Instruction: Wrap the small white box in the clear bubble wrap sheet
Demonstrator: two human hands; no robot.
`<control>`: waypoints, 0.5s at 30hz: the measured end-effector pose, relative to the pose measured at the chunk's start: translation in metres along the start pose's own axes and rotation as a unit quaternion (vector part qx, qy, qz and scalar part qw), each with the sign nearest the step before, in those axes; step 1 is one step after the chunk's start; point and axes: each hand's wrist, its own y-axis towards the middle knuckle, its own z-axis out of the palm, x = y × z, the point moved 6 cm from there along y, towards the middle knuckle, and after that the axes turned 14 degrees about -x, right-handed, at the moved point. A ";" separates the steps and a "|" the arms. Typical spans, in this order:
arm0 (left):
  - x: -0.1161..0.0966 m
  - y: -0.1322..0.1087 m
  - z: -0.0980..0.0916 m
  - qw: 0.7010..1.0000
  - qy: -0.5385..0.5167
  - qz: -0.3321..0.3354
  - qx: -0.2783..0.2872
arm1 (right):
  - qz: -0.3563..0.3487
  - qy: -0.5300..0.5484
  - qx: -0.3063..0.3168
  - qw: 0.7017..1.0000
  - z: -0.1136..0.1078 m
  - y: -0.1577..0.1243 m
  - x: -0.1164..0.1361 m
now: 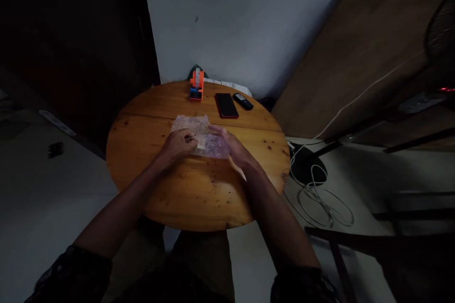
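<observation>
A piece of clear bubble wrap [215, 147] lies on the round wooden table [170, 194], with a flatter part stretching away toward the back left. My left hand [178, 143] rests at its left side, fingers curled down onto the wrap. At the right edge, my right hand [234, 146] holds the wrap, its fingers reaching leftward along the far side and its thumb hidden. Something small and pale [201, 142] shows between the hands, at or under the plastic; what it is I cannot make out.
Toward the back stand an orange tape dispenser [196, 84], a smartphone [226, 105] with a red edge and a black keypad phone [243, 101]. A wall rises behind the table. Coiled white cable [320, 203] lies on the floor at right, near a fan [442, 33].
</observation>
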 end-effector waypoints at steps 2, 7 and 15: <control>0.002 0.000 0.003 1.000 -0.024 -0.007 -0.007 | -0.002 -0.004 0.015 1.000 -0.002 0.000 0.003; 0.005 -0.002 0.002 0.998 -0.054 -0.008 -0.012 | 0.046 0.005 -0.011 0.999 0.001 0.001 -0.008; 0.005 -0.009 0.004 0.994 -0.102 0.006 0.031 | 0.067 -0.005 0.037 0.997 0.002 -0.003 -0.004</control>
